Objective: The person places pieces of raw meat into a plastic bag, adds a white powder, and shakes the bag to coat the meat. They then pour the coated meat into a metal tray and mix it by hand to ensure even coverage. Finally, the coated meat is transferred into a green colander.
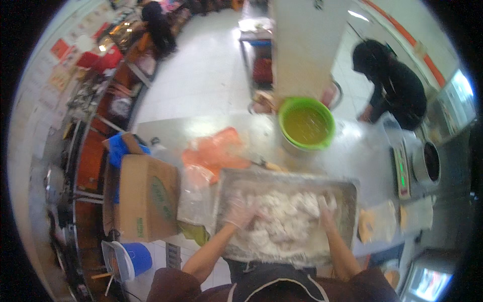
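A rectangular metal tray (288, 260) lies on the worktop in front of me, holding pieces of food thickly covered in white flour (283, 215). My left hand (241, 211), in a thin clear glove, rests at the left part of the heap, its fingers spread against the pieces. At the heap's right side is my right hand (325, 211), with floured pieces by its fingers; blur and flour hide whether it grips one. Past the tray's far edge lie an orange plastic bag (217, 151) and a tool with a yellowish handle (275, 167).
A green basket (327, 139) in a container of yellowish liquid stands behind the tray. A cardboard box (136, 196) is at left. To the right are a digital scale (402, 173), a metal pot (417, 162) and plastic bags (385, 222). A person in black bends beyond the worktop's right end.
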Demonstrator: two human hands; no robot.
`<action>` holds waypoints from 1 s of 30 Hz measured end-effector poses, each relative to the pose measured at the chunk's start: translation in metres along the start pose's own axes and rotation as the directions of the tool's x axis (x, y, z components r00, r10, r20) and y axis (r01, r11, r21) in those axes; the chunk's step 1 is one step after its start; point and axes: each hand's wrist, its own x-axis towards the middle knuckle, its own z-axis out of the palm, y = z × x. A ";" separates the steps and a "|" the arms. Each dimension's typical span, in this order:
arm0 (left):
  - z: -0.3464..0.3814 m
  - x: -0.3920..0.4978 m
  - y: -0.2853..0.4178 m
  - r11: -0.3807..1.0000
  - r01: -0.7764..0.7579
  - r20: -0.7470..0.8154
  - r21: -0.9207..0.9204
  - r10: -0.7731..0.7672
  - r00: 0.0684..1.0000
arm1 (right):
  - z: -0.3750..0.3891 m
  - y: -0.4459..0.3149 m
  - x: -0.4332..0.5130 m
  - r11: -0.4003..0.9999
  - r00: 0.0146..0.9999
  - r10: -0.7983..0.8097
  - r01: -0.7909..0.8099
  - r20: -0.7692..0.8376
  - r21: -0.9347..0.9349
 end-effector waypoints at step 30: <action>0.002 -0.062 -0.016 0.751 0.157 0.071 -0.641 -0.146 0.987 | 0.003 -0.051 -0.078 0.743 0.883 0.311 0.005 0.352 -0.669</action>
